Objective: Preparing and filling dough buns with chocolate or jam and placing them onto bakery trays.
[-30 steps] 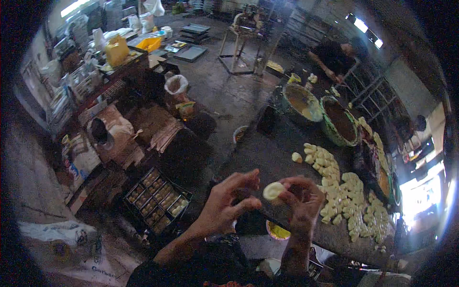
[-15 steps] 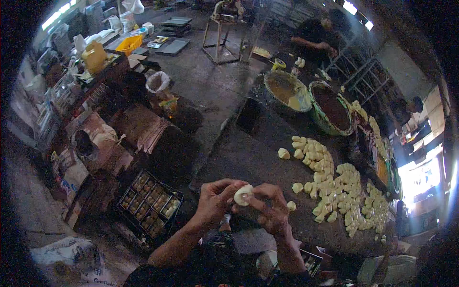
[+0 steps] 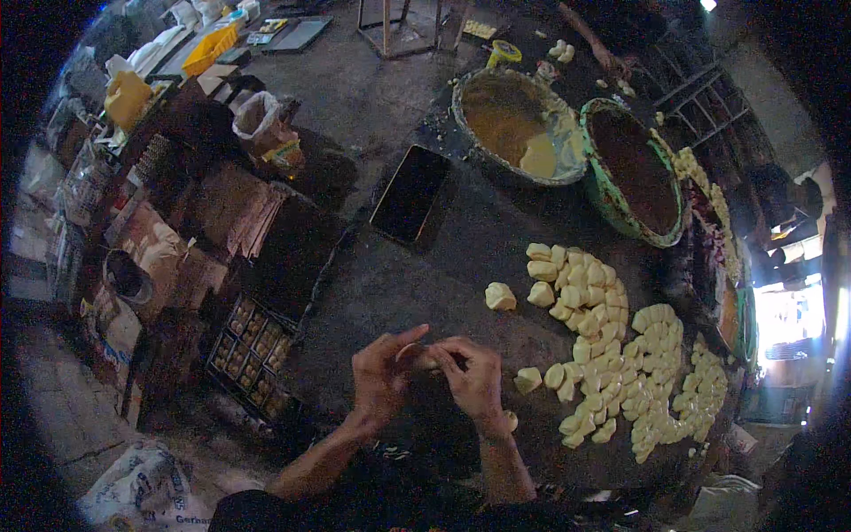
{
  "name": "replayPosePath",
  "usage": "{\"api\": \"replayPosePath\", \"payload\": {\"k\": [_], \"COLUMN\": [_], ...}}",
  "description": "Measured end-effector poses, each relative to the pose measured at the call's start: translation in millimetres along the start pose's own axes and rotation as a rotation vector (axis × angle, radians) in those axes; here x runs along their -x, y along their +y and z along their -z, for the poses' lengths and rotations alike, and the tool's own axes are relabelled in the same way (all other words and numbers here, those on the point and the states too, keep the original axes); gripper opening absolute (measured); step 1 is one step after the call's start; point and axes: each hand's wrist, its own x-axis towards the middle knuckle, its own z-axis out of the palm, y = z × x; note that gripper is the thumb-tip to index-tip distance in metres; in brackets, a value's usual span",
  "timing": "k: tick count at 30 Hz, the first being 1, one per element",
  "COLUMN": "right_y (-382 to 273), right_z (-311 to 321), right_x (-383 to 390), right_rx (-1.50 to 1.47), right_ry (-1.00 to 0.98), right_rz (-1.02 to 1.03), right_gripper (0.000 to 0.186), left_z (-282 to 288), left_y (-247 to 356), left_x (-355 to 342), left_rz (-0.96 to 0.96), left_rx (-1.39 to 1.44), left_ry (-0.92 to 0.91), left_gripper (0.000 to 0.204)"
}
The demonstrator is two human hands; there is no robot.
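My left hand and my right hand meet over the near edge of the dark table, fingertips close together. Between them is a small piece of pale dough, mostly covered by the fingers. The left fingers curl round one side of it, while the right thumb and fingers pinch the other. Just right of my hands, many pale dough pieces lie in a spread-out heap. A single dough piece sits apart at its left side.
A basin of yellowish filling and a green-rimmed basin of dark filling stand at the far right. A dark rectangular tray lies beyond my hands. To the left is a divided tray of small pieces. Another person's arm reaches in at the back.
The view has shifted, bringing the table and dough heap closer. The dough piece, plainly seen as a round before, is now mostly hidden between my fingers.
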Motion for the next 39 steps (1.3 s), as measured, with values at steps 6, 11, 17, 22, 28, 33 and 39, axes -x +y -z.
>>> {"api": "replayPosePath", "payload": {"k": [6, 11, 17, 22, 28, 33, 39], "right_y": [-22.8, 24.6, 22.9, -13.8, 6.7, 70.9, -16.2], "right_z": [9.0, -18.2, 15.4, 41.9, -24.4, 75.0, 107.9], "right_x": [-5.1, -21.7, -49.3, -18.0, 47.9, -7.6, -229.0], "right_rx": [-0.100, 0.200, 0.836, -0.133, -1.102, -0.699, 0.082], "right_ry": [0.175, 0.390, 0.648, 0.401, 0.336, -0.490, -0.044], "right_rz": [0.170, 0.285, 0.251, -0.024, 0.077, -0.067, 0.588], "right_gripper": [0.019, 0.025, 0.017, 0.024, 0.039, 0.018, 0.031], "left_z": [11.5, -1.2, 14.6, 30.9, 12.2, -17.5, -13.3], "left_y": [-3.0, -25.6, -18.6, -16.2, 27.2, 26.7, 23.7], "left_x": [-23.6, -33.8, -19.0, -15.0, -43.2, -88.1, -84.6], "left_rz": [0.088, -0.458, -0.479, -0.524, -0.872, -0.906, -0.035], "left_rx": [0.816, -0.126, -0.257, 0.081, 0.272, 0.354, 0.219], "left_ry": [-0.075, -0.082, -0.086, 0.002, -0.054, -0.139, 0.107], "left_gripper": [0.017, 0.033, 0.038, 0.045, 0.049, 0.042, 0.025]}}
